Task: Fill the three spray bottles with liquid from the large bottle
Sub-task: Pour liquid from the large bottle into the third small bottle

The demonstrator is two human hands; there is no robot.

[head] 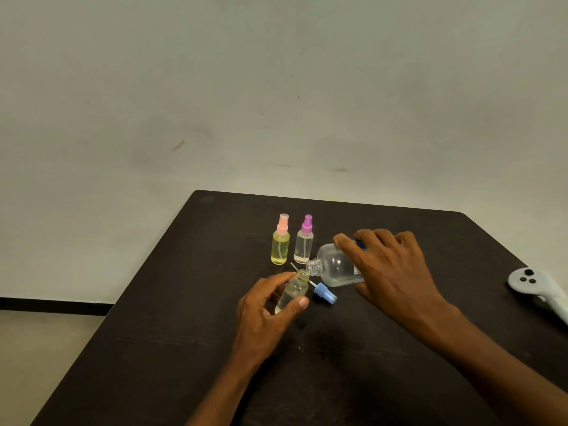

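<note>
The left hand (pixel 270 305) has its grip curled round the open bottle (pixel 295 290), thumb on the near side and fingers by the neck, with the bottle leaning right. The right hand (pixel 390 272) wraps its grip over the large bottle (pixel 335 267), which is tipped almost flat. Its threaded mouth is at the open bottle's rim; I cannot tell whether they touch.

To pour well, I judge, hold the two mouths together, lift the large bottle's base slowly and watch the level, since the narrow neck would spill easily. The blue cap (pixel 325 293) lies just right of the open bottle, below the pour, so drips may land on it.

Farther off, the yellow bottle (pixel 280 249) and clear bottle (pixel 303 245) stand capped near the large bottle's shoulder, where a leftward swing could knock them. The surface (pixel 184 348) has room near and left. A controller (pixel 534 287) sits at its right edge.
</note>
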